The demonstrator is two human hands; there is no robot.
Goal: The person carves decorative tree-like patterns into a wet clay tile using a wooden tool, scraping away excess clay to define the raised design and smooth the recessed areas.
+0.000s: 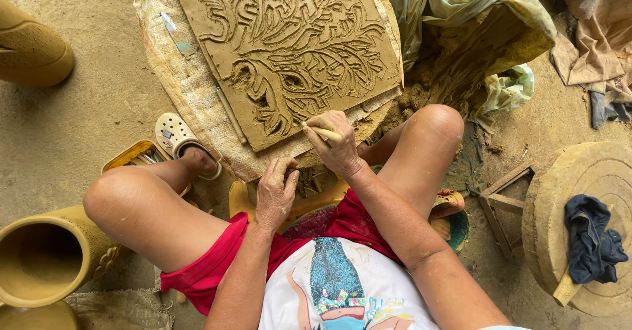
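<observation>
Right hand (337, 147) fingers gripped one wooden carving tool (324, 132) at one clay relief slab's (289, 47) near edge; left hand (275, 193) curled closed, empty

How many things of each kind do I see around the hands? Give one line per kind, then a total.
Carved clay slab: 1
Wooden carving tool in the right hand: 1
Clay pots: 2
Round work stands: 2
Dark blue cloth: 1
White clog: 1
Total: 8
</observation>
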